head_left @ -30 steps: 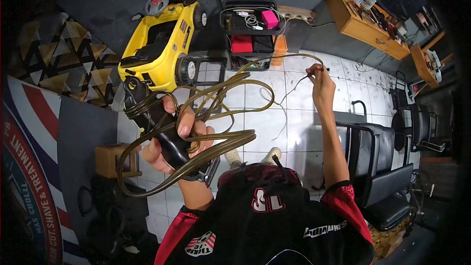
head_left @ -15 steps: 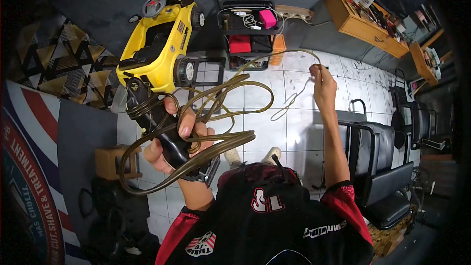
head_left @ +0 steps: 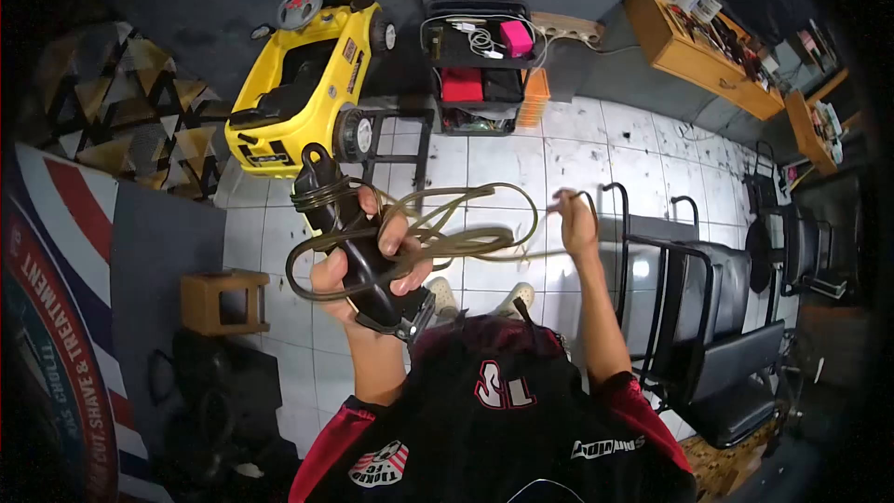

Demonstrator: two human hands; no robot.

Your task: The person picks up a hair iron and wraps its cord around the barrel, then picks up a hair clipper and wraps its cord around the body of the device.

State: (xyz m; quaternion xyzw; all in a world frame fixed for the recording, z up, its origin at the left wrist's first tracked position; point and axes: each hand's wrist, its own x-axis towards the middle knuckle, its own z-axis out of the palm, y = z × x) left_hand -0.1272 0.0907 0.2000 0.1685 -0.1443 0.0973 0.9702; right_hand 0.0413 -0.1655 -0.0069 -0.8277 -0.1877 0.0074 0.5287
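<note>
My left hand [head_left: 391, 247] is wrapped around a black hair clipper [head_left: 366, 270], held up before me with its metal blade end low and toward my body. Several turns of a brownish cord [head_left: 470, 244] circle the clipper body, and larger loops hang out to the right past my fingers. Farther right, my right hand [head_left: 579, 224] is closed on a stretch of this same cord, which runs across from the loops and bends over the fingers. The fingertips there are slightly blurred.
A yellow toy car [head_left: 298, 84] stands ahead on the left, beside a black shelf cart [head_left: 480, 61]. Black barber chairs [head_left: 708, 270] are at right, with a wooden drawer cabinet [head_left: 708, 65] behind. A brown stool [head_left: 219, 303] sits at left on white floor tiles.
My right hand has come down and closer to my left, and the cord stretch between them is lower. The clipper has shifted a little right, with the loops drawn in.
</note>
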